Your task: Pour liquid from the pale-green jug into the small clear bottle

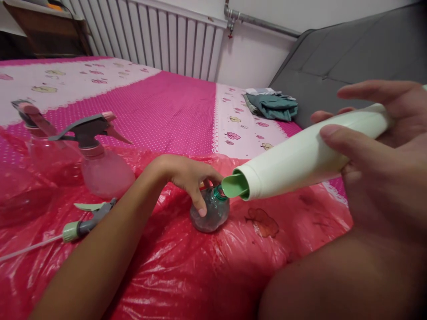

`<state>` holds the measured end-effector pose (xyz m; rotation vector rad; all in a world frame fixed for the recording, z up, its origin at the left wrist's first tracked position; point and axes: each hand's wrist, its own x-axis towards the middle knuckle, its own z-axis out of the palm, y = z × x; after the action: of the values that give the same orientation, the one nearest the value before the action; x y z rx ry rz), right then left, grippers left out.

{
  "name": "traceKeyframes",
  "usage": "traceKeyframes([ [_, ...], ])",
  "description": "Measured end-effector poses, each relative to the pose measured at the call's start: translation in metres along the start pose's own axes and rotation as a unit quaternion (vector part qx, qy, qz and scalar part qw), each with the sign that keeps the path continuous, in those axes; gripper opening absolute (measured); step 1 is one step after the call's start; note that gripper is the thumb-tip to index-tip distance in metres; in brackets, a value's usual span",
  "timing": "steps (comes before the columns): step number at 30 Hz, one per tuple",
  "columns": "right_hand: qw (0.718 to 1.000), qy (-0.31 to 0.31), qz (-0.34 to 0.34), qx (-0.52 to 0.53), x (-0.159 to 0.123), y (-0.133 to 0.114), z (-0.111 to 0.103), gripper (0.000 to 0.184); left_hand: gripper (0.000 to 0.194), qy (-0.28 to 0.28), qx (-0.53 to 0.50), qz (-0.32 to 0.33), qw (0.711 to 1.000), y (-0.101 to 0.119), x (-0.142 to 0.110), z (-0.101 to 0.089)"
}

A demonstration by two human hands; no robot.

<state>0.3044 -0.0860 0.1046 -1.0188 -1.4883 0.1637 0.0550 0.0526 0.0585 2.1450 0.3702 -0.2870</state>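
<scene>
My left hand (pixel 188 178) grips a small clear round bottle (pixel 211 212) that stands on a clear plastic sheet (pixel 200 266) spread over a pink bed. My right hand (pixel 376 151) holds a pale green bottle (pixel 307 155) tilted almost flat. Its open green flip cap (pixel 233 186) hangs just beside the small bottle's green neck (pixel 219 192). My fingers wrap the pale bottle from behind, thumb in front.
Two pink spray bottles (pixel 100 164) (pixel 40 142) stand at the left. A loose green-and-grey sprayer head with its tube (pixel 83 224) lies in front of them. Folded clothes (pixel 271 104) lie by a grey headboard (pixel 350 53). A white radiator (pixel 160 35) lines the back wall.
</scene>
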Motion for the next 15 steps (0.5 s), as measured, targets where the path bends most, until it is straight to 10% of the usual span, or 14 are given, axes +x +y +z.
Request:
traceKeyframes([
  [15, 0.999, 0.030, 0.013, 0.029, -0.002, 0.003, 0.002, 0.045, 0.054, -0.012, 0.002, -0.003, 1.000, 0.004, 0.002, -0.001],
])
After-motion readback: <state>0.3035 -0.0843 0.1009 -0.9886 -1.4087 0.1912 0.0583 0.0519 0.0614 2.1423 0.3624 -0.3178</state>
